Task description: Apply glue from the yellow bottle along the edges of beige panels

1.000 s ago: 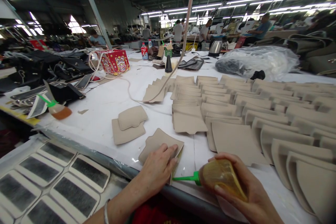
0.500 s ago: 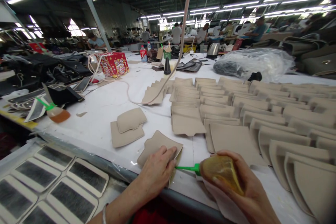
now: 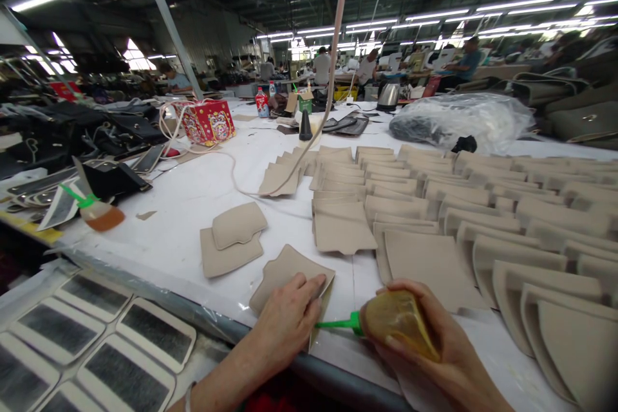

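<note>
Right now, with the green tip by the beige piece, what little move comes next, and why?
Maybe slide the green nozzle along the edge of the beige piece: its tip sits close to that edge, the right hand grips the amber bottle, and the left hand rests on the piece.

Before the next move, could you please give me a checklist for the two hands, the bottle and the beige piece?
1. Right hand grips the amber bottle: ok, fingers and thumb are around its body.
2. Left hand steadies the beige piece: ok, its fingers rest on top.
3. Green nozzle points toward the piece: ok, it is aimed at the edge beside the left hand.
4. Nozzle tip touches the piece: cannot tell, too small to make out.
5. Bottle holds enough liquid: cannot tell, the hand covers part of it.
6. Second bottle is clear of both hands: ok, it sits apart, far to the left.
</note>
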`<action>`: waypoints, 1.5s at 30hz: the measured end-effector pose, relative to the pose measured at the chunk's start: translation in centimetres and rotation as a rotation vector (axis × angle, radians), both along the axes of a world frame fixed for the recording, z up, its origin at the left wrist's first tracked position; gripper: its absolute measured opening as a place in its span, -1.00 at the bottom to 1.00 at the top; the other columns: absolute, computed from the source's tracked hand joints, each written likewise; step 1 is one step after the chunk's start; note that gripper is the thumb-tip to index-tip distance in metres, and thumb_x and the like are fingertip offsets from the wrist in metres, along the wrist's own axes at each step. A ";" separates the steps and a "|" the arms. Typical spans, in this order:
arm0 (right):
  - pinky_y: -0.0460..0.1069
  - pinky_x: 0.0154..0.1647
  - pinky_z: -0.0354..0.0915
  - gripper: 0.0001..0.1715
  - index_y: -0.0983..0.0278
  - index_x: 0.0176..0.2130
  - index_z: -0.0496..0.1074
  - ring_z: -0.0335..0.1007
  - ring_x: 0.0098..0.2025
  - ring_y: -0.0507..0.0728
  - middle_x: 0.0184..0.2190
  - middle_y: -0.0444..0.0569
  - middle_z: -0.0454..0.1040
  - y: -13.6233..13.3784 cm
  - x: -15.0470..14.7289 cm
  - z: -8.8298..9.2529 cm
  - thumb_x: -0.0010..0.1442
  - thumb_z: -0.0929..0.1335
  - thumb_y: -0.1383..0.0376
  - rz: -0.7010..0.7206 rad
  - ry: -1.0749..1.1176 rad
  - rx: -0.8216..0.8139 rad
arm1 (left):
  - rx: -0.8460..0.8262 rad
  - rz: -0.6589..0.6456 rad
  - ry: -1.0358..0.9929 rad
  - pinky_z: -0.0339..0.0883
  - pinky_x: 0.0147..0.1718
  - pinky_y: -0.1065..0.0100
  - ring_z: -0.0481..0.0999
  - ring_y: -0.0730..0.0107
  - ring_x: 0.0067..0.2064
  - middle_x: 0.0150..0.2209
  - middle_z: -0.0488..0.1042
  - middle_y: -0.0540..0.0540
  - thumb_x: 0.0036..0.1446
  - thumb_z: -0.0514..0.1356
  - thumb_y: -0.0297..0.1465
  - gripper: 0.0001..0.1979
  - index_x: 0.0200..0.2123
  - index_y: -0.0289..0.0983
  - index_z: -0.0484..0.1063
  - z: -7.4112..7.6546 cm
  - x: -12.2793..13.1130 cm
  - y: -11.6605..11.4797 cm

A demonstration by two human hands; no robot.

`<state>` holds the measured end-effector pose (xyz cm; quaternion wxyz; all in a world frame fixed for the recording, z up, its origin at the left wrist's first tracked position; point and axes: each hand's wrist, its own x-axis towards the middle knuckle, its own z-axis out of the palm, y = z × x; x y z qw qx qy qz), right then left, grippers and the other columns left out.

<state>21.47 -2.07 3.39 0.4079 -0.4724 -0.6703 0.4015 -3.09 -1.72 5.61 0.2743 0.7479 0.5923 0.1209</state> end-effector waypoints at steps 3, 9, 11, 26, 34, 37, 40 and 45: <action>-0.05 -0.10 0.24 -0.48 0.09 0.05 0.18 0.35 -0.13 0.16 -0.08 -0.14 0.33 0.1 0.0 0.0 0.19 0.40 0.04 -0.023 0.013 -0.043 | 0.003 -0.001 0.007 0.29 -0.10 0.24 0.45 0.22 -0.13 -0.14 0.40 -0.11 0.24 -0.10 -0.37 -0.54 0.19 -0.15 0.23 -0.1 -0.1 0.1; -0.07 -0.11 0.26 -0.49 0.08 0.05 0.19 0.33 -0.09 0.16 -0.06 -0.14 0.32 0.5 0.5 0.1 0.20 0.40 0.05 -0.068 -0.049 0.075 | 0.014 0.001 -0.033 0.28 -0.11 0.30 0.45 0.28 -0.15 -0.17 0.41 -0.08 0.25 -0.11 -0.38 -0.55 0.17 -0.12 0.27 -0.3 -0.2 0.3; -0.05 -0.07 0.25 -0.49 0.08 0.07 0.17 0.32 -0.06 0.17 -0.04 -0.14 0.32 0.5 0.4 0.0 0.21 0.39 0.06 0.011 -0.017 -0.007 | 0.021 0.006 -0.045 0.29 -0.13 0.33 0.46 0.29 -0.17 -0.19 0.42 -0.07 0.25 -0.11 -0.38 -0.56 0.16 -0.11 0.28 -0.5 -0.3 0.4; -0.04 -0.15 0.28 -0.50 0.08 0.06 0.17 0.35 -0.14 0.15 -0.09 -0.12 0.33 1.3 0.6 0.3 0.23 0.39 0.06 -0.050 -0.090 0.105 | 0.054 -0.015 -0.079 0.28 -0.02 0.31 0.45 0.30 -0.10 -0.10 0.45 -0.07 0.23 -0.11 -0.43 -0.56 0.12 -0.17 0.32 -0.9 -0.2 0.6; 0.00 -0.20 0.25 -0.47 0.14 0.02 0.20 0.35 -0.21 0.20 -0.15 -0.11 0.35 0.4 -0.5 0.8 0.17 0.39 0.00 -0.168 -0.031 0.005 | 0.049 -0.014 -0.085 0.25 0.03 0.31 0.44 0.32 -0.06 -0.07 0.46 -0.08 0.21 -0.10 -0.45 -0.56 0.11 -0.20 0.32 -0.6 -0.1 0.5; 0.00 -0.25 0.25 -0.42 0.15 0.04 0.17 0.37 -0.28 0.20 -0.25 -0.13 0.39 -0.7 -1.2 1.2 0.15 0.38 -0.02 -0.104 0.064 -0.147 | 0.048 -0.002 -0.077 0.25 0.03 0.31 0.44 0.31 -0.06 -0.06 0.45 -0.08 0.21 -0.10 -0.44 -0.56 0.12 -0.19 0.31 -0.6 -0.1 0.5; -0.03 -0.17 0.23 -0.44 0.16 0.02 0.19 0.35 -0.21 0.18 -0.19 -0.13 0.38 -0.8 -1.4 1.5 0.15 0.38 -0.02 -0.192 0.028 -0.107 | 0.044 0.005 -0.063 0.26 0.01 0.31 0.45 0.30 -0.07 -0.07 0.46 -0.08 0.21 -0.10 -0.44 -0.55 0.12 -0.18 0.31 -0.5 0.0 0.5; -0.04 -0.18 0.24 -0.43 0.18 0.01 0.22 0.35 -0.19 0.19 -0.16 -0.11 0.38 -1.1 -1.5 1.5 0.13 0.39 -0.02 -0.208 0.022 -0.088 | 0.046 0.008 -0.076 0.26 0.01 0.31 0.45 0.30 -0.07 -0.08 0.47 -0.08 0.17 -0.09 -0.46 -0.54 0.11 -0.19 0.32 -0.3 0.0 0.4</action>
